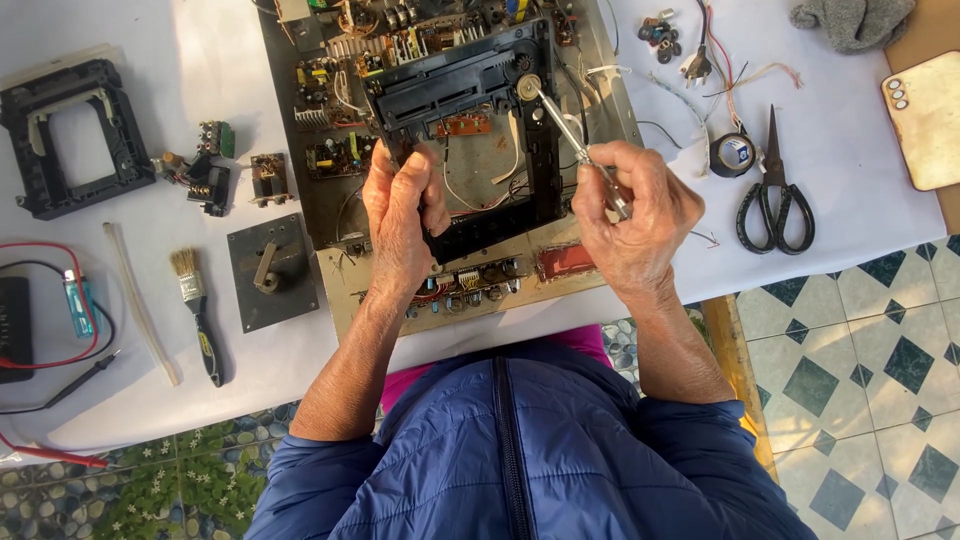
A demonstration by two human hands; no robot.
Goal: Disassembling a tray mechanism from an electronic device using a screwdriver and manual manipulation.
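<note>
My left hand (pixel 400 215) grips the near left corner of a black plastic frame (pixel 470 90) that sits tilted over an opened electronic chassis (pixel 330 150) full of circuit boards and wires. My right hand (pixel 635 215) is closed around the handle of a screwdriver (pixel 565 125). Its metal shaft points up and left, and the tip rests at a pale round gear (pixel 528 87) on the frame's far right corner.
Black scissors (pixel 775 200), a tape roll (pixel 733 155), a grey cloth (pixel 850 20) and loose wires lie at right. To the left are a second black frame (pixel 70 135), small circuit parts (pixel 205 170), a metal plate (pixel 272 270), a paintbrush (pixel 198 315), meter leads (pixel 60 390) and a lighter (pixel 77 300).
</note>
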